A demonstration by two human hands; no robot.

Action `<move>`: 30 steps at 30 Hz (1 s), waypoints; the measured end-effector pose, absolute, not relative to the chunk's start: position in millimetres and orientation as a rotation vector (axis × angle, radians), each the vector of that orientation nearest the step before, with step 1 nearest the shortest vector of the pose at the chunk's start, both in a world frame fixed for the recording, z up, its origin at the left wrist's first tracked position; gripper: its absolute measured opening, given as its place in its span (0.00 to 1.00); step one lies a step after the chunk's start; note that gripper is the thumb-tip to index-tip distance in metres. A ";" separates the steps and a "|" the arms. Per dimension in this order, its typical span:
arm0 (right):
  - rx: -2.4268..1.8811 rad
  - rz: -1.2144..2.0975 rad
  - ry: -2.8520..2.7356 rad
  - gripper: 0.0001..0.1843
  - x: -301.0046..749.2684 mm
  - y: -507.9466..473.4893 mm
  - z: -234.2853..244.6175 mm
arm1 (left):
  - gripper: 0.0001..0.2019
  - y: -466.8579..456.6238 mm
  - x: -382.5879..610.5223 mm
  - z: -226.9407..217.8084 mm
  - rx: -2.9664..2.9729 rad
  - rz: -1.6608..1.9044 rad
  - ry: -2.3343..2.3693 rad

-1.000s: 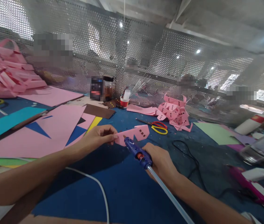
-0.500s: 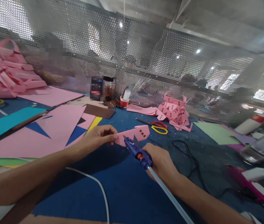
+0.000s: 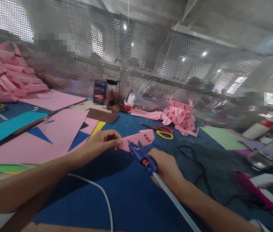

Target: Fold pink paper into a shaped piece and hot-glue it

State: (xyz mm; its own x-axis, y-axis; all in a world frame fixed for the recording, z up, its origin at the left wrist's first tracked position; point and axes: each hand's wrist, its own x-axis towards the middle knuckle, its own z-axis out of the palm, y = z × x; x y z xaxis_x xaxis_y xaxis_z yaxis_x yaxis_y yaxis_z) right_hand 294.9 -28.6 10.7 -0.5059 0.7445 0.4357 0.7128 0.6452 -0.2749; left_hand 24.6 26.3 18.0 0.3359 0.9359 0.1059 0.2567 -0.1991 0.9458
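Observation:
My left hand (image 3: 106,141) pinches the left end of a pink paper strip (image 3: 148,134), which has small dark squares near its right end and a notch in its lower edge. In my right hand (image 3: 166,164) is a blue hot glue gun (image 3: 140,154), its tip against or just in front of the strip, close to my left fingers. A long clear glue stick (image 3: 172,198) runs out of the gun's back end toward me. Beyond the strip lie scissors (image 3: 164,132) with red and yellow handles.
A pile of pink dotted cutouts (image 3: 180,116) sits against the perforated metal screen (image 3: 160,61). Pink sheets (image 3: 61,129) and a heap of pink strips (image 3: 13,77) are at left. A white cord (image 3: 102,190) crosses the blue table; a black cable (image 3: 199,161) lies right.

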 end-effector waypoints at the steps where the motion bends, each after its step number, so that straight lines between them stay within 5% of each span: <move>1: -1.136 0.083 -2.346 0.03 295.1 -28.6 10.6 | 0.15 26.1 24.6 18.3 1.673 0.918 1.081; 30: -1.112 0.096 -2.356 0.02 296.3 -27.3 7.1 | 0.16 25.9 24.6 17.2 1.667 0.894 1.068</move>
State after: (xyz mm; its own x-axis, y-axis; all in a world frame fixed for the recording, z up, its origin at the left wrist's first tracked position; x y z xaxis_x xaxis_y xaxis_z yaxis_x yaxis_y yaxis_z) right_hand 296.3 -27.3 7.1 -0.5218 0.7361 0.4311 0.6984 0.6588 -0.2795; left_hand 24.6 25.9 17.2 0.3561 0.9302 0.0892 0.2511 -0.1872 0.9497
